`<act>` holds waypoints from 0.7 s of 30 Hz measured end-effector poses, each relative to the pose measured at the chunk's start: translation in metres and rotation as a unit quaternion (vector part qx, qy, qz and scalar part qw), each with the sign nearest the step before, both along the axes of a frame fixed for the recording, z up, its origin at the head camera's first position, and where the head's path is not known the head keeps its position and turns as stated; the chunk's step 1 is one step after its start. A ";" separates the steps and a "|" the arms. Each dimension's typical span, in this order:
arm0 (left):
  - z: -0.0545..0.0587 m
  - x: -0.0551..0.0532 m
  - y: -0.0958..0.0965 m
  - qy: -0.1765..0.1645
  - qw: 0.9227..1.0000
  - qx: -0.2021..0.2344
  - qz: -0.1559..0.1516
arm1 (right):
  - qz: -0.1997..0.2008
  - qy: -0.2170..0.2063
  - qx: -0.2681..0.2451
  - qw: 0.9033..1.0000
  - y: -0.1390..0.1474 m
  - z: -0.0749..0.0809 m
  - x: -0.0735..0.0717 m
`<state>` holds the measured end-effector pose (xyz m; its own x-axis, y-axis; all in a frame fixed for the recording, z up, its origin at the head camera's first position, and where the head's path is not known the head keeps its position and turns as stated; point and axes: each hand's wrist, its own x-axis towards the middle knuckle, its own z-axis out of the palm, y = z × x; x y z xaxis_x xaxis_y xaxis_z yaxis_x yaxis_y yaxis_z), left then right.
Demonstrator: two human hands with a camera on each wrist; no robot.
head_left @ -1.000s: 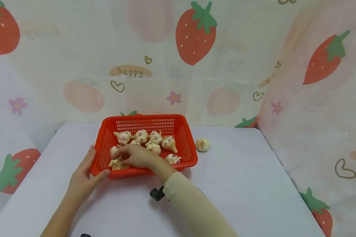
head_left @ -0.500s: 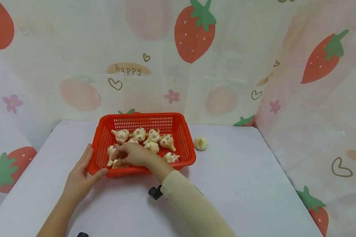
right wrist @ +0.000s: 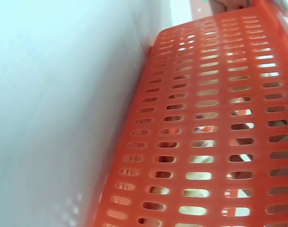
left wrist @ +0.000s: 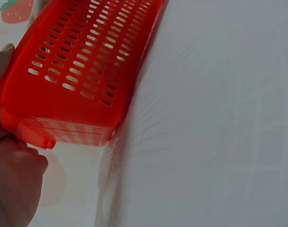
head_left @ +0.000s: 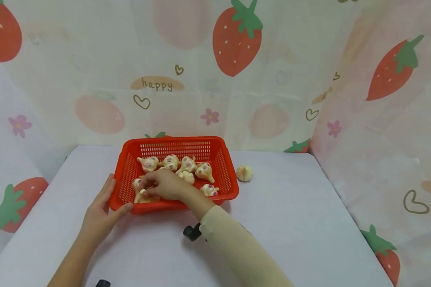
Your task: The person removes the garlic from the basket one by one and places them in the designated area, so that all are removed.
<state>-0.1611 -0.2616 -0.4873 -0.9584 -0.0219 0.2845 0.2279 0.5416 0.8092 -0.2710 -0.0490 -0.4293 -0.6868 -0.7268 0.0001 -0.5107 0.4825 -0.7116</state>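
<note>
A red plastic basket with slotted walls holds several garlic bulbs. My left hand grips its near left corner, thumb at the front rim and fingers along the left side. In the left wrist view the fingers go beneath the rim. Reaching over the front rim, my right hand pinches a garlic bulb low in the near left part of the basket. Another bulb lies just left of those fingertips. The right wrist view shows the basket's slotted wall; the right fingers are hidden there.
One garlic bulb lies on the white table, right of the basket. A strawberry-printed cloth stands behind the table and at both sides. A small black device part shows under the right forearm.
The right fingers have closed in on the bulb in the near left corner, which has shifted slightly. My left hand stays on the basket. The head view has swayed a little.
</note>
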 end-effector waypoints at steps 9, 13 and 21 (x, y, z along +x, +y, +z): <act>-0.003 0.002 0.001 0.000 1.000 0.019 -0.006 | -0.046 -0.006 -0.060 0.997 0.018 0.010 0.012; -0.001 0.001 0.000 0.005 1.000 0.027 -0.007 | -0.047 0.022 -0.094 0.994 0.030 0.018 0.012; 0.002 0.001 0.000 -0.005 1.000 0.015 -0.002 | -0.094 0.024 -0.166 0.981 0.061 0.031 0.017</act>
